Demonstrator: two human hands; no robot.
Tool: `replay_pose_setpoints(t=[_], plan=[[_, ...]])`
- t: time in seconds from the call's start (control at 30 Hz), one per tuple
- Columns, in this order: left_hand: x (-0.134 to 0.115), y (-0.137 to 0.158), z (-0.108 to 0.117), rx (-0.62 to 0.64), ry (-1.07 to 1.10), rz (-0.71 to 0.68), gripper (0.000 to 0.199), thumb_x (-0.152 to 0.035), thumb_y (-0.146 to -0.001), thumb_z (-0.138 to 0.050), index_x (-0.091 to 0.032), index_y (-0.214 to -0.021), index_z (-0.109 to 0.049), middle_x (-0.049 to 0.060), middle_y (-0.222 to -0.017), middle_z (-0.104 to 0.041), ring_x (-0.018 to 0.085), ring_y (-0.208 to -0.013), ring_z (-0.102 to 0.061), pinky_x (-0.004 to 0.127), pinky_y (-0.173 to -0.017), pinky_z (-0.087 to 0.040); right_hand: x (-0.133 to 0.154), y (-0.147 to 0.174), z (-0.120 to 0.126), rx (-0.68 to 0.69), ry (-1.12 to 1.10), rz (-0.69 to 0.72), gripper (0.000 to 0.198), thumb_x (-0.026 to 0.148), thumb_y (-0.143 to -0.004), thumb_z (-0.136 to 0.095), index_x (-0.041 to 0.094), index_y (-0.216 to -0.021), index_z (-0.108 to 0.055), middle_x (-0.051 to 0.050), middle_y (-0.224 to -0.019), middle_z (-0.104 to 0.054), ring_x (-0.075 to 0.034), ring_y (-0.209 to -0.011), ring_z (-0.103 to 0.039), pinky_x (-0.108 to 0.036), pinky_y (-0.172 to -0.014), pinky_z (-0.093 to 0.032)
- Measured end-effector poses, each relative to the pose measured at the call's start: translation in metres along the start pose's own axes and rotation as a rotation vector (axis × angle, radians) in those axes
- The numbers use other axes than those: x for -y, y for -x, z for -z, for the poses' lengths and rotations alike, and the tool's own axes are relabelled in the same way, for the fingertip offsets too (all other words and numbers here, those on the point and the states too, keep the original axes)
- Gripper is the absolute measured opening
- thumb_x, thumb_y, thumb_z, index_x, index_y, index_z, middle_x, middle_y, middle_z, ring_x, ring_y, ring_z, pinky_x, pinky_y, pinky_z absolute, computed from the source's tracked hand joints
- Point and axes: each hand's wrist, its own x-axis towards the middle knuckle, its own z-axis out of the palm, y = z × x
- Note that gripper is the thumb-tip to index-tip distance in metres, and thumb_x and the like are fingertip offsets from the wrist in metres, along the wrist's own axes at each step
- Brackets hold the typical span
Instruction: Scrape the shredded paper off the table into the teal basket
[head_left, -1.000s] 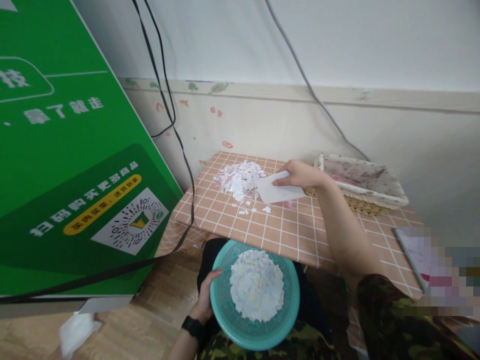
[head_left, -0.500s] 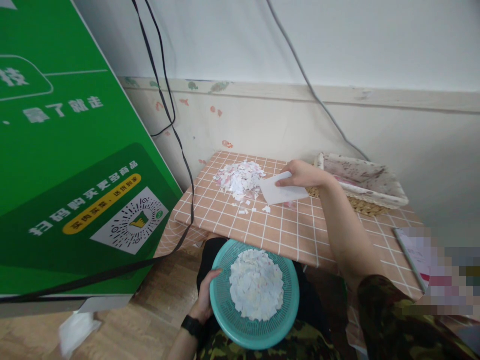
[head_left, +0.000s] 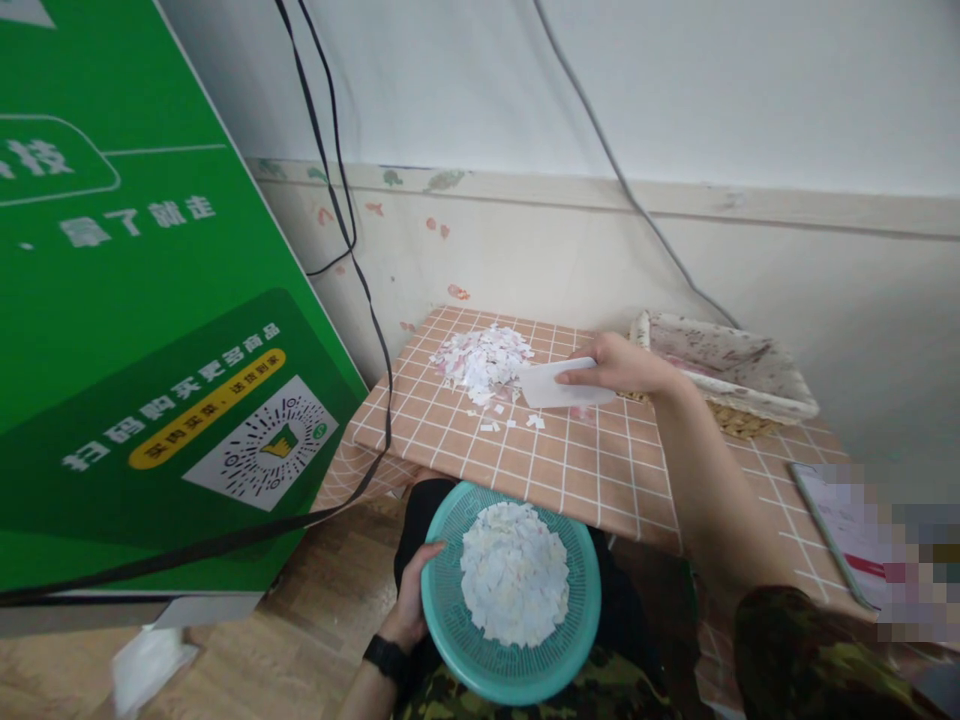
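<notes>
My left hand [head_left: 414,592] grips the left rim of a teal plastic colander [head_left: 441,640], which rests on my lap under the table's front edge. Inside it lies a heap of small white paper scraps [head_left: 514,575]. Over the table, my right hand [head_left: 609,364] is closed on a flat white scraper [head_left: 553,386], thumb on top. The scraper's left edge reaches the right side of a pile of torn paper [head_left: 482,360]. A few loose paper bits [head_left: 534,422] lie in front of that pile.
A brown checked cloth covers the table [head_left: 585,470]. A lined wicker basket [head_left: 727,372] stands at the back right, behind my right forearm. Black cables [head_left: 381,345] hang at the left by a green panel [head_left: 150,330]. A white bag [head_left: 150,668] lies on the floor.
My right hand has shifted slightly to the right and down, and the scraper now tilts at a flatter angle to my view. My left hand stays on the colander's rim.
</notes>
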Motion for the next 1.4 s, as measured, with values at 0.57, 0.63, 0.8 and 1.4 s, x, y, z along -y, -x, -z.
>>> replay_pose_setpoints(t=[0.57, 0.63, 0.8, 1.4], plan=[[0.005, -0.006, 0.008, 0.001, 0.012, -0.069, 0.022, -0.029, -0.068, -0.067, -0.01, -0.079, -0.069, 0.009, -0.072, -0.073, 0.023, -0.063, -0.066, 0.037, -0.069, -0.052, 0.03, 0.093, -0.134, -0.484, -0.174, -0.089, 0.029, 0.038, -0.087, -0.047, 0.029, -0.105, -0.068, -0.004, -0.095, -0.071, -0.024, -0.078, -0.068, -0.036, -0.068, -0.052], [0.005, -0.006, 0.007, -0.012, 0.007, -0.062, 0.021, -0.029, -0.068, -0.068, -0.011, -0.078, -0.069, 0.009, -0.072, -0.073, 0.024, -0.063, -0.066, 0.038, -0.068, -0.052, 0.031, 0.085, -0.131, -0.522, -0.173, -0.11, 0.03, 0.039, -0.087, -0.046, 0.028, -0.104, -0.068, -0.004, -0.094, -0.071, -0.024, -0.078, -0.067, -0.037, -0.068, -0.052], [0.003, -0.004, 0.005, 0.009, 0.009, -0.036, 0.022, -0.03, -0.07, -0.066, -0.01, -0.078, -0.069, 0.01, -0.071, -0.073, 0.023, -0.062, -0.066, 0.036, -0.067, -0.051, 0.033, 0.053, -0.123, -0.563, -0.15, -0.126, 0.033, 0.043, -0.087, -0.044, 0.026, -0.099, -0.07, -0.004, -0.082, -0.072, -0.021, -0.068, -0.065, -0.033, -0.062, -0.048], [0.001, -0.004, 0.008, 0.022, 0.027, -0.01, 0.02, -0.029, -0.072, -0.064, -0.01, -0.077, -0.069, 0.009, -0.069, -0.073, 0.021, -0.06, -0.065, 0.034, -0.066, -0.052, 0.041, 0.022, -0.108, -0.519, -0.032, -0.213, 0.04, 0.046, -0.085, -0.043, 0.017, -0.073, -0.068, -0.006, -0.058, -0.063, -0.016, -0.052, -0.056, -0.026, -0.049, -0.033]])
